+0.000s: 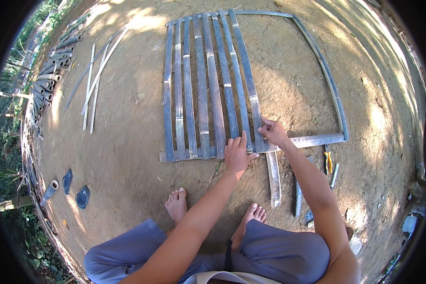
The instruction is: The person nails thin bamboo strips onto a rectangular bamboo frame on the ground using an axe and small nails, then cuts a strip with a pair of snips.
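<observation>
Several dark bamboo slats (202, 90) lie side by side across a bamboo frame (324, 66) on the ground. My left hand (237, 154) rests over the near ends of the slats, index finger and thumb stretched out. It touches the slats beside the near rail (317, 140), holding nothing. With finger and thumb, my right hand (273, 132) grips the edge of the rightmost slat (253, 102) near its lower end. That slat's near end is partly hidden by my hands.
A curved bamboo strip (273, 182) sticks out toward me from the near rail. Yellow-handled pliers (328, 162) and a dark blade-like piece (298, 199) lie at right. Thin strips (97, 78), sandals (82, 197), a bamboo tube (50, 190) and stacked bamboo (47, 83) are at left.
</observation>
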A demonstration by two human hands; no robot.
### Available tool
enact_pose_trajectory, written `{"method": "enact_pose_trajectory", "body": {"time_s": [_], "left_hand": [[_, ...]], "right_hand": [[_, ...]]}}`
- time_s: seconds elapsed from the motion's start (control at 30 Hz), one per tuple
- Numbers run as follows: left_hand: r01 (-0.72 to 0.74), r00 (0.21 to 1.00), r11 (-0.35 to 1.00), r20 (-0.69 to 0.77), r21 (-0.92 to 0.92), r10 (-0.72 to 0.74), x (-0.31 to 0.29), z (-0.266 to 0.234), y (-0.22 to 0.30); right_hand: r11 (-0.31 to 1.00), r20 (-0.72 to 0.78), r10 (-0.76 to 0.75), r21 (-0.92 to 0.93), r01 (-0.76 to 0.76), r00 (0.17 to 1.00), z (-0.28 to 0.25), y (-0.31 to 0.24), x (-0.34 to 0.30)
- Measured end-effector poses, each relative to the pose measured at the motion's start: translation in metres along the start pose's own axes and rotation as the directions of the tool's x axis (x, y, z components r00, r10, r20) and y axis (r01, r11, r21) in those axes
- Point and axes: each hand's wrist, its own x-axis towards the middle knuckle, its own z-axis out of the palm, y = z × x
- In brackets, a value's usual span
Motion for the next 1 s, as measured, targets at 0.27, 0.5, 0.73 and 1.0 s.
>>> {"method": "enact_pose_trajectory", "body": {"time_s": [0.27, 0.5, 0.73, 1.0], "left_hand": [[-0.001, 1.0, 1.0, -0.026, 0.005, 0.001, -0.003, 0.002, -0.002], [-0.018, 0.999, 1.0, -0.034, 0.008, 0.018, -0.002, 0.003, -0.001], [-0.014, 1.0, 1.0, -0.026, 0.01, 0.015, -0.003, 0.002, -0.003], [-0.011, 0.999, 1.0, -0.03, 0.012, 0.012, -0.003, 0.002, 0.001]], "right_hand": [[1.0, -0.002, 0.002, -0.018, -0.002, 1.0, 0.003, -0.001, -0.002], [0.997, 0.011, 0.024, 0.068, -0.025, 1.0, 0.003, 0.007, 0.002], [0.998, 0.028, 0.027, 0.056, -0.028, 0.999, 0.004, 0.002, 0.002], [1.0, -0.002, 0.007, 0.027, -0.007, 1.0, 0.002, -0.001, -0.003]]}}
